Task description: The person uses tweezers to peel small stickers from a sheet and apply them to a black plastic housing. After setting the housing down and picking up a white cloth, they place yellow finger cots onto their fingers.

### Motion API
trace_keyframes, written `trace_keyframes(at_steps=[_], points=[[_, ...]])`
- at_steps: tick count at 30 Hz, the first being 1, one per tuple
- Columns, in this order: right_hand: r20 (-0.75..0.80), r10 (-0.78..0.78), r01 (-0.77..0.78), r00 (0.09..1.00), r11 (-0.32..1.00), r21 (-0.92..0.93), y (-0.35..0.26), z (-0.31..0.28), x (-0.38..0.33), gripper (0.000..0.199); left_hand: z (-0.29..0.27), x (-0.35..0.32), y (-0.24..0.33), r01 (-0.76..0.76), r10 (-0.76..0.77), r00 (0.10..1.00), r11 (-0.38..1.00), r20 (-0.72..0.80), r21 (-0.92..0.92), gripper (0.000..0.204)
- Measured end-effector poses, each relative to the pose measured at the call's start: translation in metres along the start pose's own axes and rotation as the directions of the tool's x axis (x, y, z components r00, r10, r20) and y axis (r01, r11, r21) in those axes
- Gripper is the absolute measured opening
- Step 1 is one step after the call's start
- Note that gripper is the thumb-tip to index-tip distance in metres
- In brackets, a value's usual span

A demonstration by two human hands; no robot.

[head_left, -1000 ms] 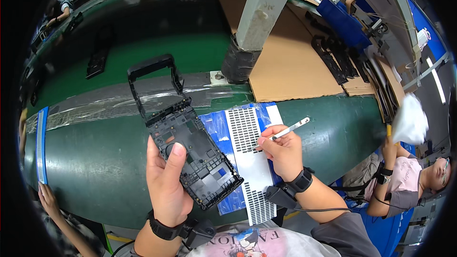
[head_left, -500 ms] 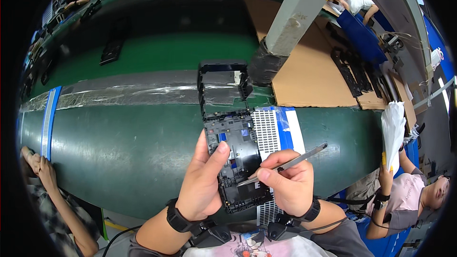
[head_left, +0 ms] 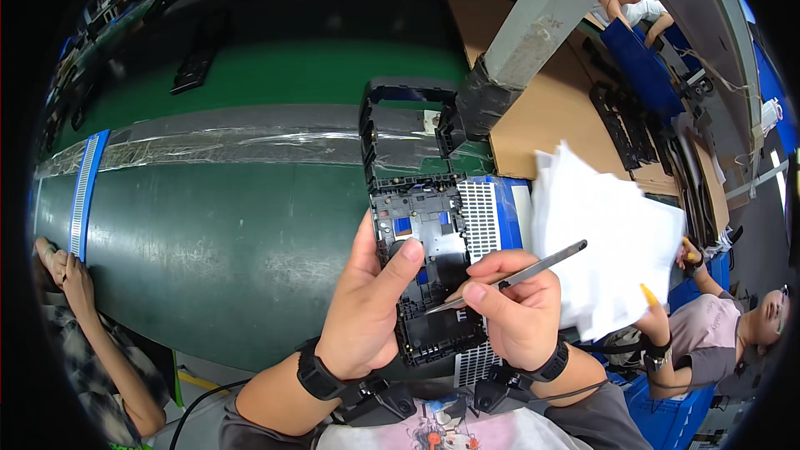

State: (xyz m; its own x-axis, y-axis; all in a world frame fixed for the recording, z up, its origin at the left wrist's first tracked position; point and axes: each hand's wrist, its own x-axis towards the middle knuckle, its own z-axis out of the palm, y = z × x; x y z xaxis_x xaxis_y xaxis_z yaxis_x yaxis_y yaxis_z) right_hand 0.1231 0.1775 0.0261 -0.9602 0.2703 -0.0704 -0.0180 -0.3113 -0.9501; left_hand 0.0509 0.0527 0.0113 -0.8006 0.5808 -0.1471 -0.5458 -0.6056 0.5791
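Note:
My left hand (head_left: 360, 317) grips the left edge of a long black plastic housing (head_left: 446, 271), thumb on top and the other fingers hidden beneath. An open rectangular frame forms its far end, and the near part carries clips, small metal dots and blue patches. In the fingers of my right hand (head_left: 523, 317) is a pair of metal tweezers (head_left: 550, 259), slanting down to the left. Their tip meets the dark flat area low on the housing; whether it pinches anything is too small to tell. A sheet of small white labels on blue backing (head_left: 481, 221) lies under the housing's right side.
To the right, a co-worker's hands (head_left: 657, 321) hold a fanned stack of white sheets (head_left: 596, 242) over the green table (head_left: 208, 258). A grey post (head_left: 527, 46) rises beyond the housing, beside cardboard (head_left: 533, 129) with black parts. Another person's hands (head_left: 68, 271) rest by a blue-edged label strip (head_left: 83, 200) at left.
The co-worker's white sheets have swung left and spread out over the table beside my right hand. The view has shifted slightly; my hands keep their hold, and the tweezers' tip stays on the housing's lower part.

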Motion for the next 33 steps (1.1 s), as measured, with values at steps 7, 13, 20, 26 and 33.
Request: trace_keyframes(at_steps=[7,13,20,26,33], points=[[-0.006,-0.014,0.014,1.0,0.999,-0.049,0.0,0.003,0.002,0.02,0.002,-0.003,0.004,0.042,-0.045,0.999,0.992,-0.022,-0.12,0.049],[-0.016,-0.015,0.014,1.0,0.997,-0.07,-0.002,0.003,0.005,0.021,-0.003,-0.006,0.008,0.042,-0.037,0.997,0.996,0.071,-0.078,0.078],[-0.001,-0.07,0.069,0.998,0.993,-0.099,-0.021,-0.01,-0.006,0.021,0.009,-0.017,0.005,-0.078,0.076,0.996,0.995,0.043,0.059,0.091],[-0.167,-0.29,0.28,0.942,0.956,-0.081,-0.052,-0.041,-0.01,0.013,-0.001,-0.034,0.027,-0.174,0.17,0.984,0.98,0.056,0.099,0.094],[-0.061,0.009,-0.014,0.998,0.997,-0.075,-0.028,-0.026,-0.02,0.011,0.001,-0.044,0.03,-0.34,0.339,0.939,0.941,-0.06,0.0,0.074]])
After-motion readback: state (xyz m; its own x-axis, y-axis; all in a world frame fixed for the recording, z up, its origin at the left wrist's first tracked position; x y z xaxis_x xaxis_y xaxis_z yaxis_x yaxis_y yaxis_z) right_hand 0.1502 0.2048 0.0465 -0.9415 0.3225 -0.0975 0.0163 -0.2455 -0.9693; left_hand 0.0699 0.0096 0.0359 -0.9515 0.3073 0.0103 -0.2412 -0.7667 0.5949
